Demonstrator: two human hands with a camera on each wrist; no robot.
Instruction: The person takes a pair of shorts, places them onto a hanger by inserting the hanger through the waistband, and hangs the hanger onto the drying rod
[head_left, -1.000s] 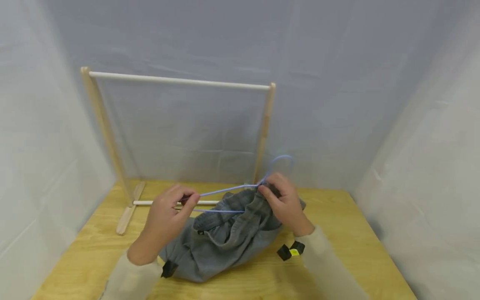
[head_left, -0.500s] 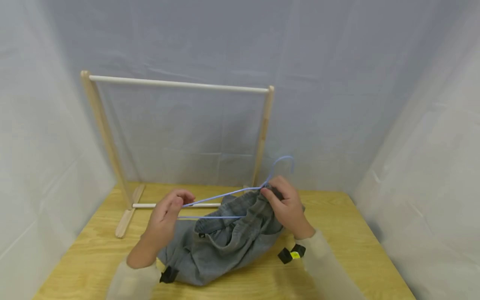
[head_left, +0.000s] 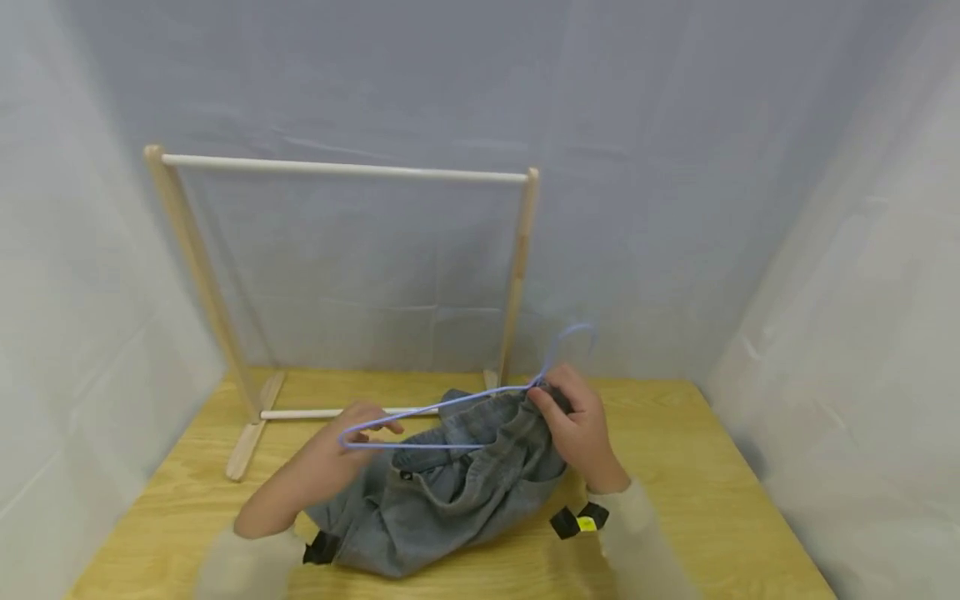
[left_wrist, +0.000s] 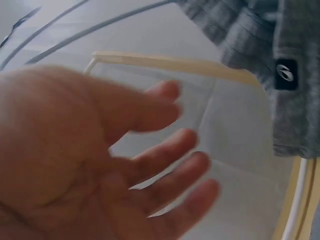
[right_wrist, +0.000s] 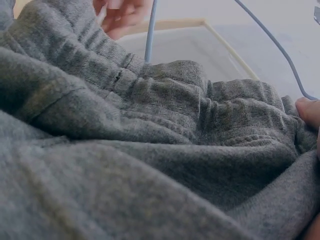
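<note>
No readable text; grey garment (left_wrist: pixel 280 45) bears a small black tag (left_wrist: pixel 286 75) with a white logo mark only.

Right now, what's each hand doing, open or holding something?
Left hand: open, fingers spread, holding nothing, close by the blue hanger.
Right hand: gripping the grey trousers at the waistband, beside the hanger's neck.

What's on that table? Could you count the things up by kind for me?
Wooden clothes rack: 1
Blue wire hanger: 1
Grey garment: 1
Hands: 2, the left hand and the right hand
Total: 5
</note>
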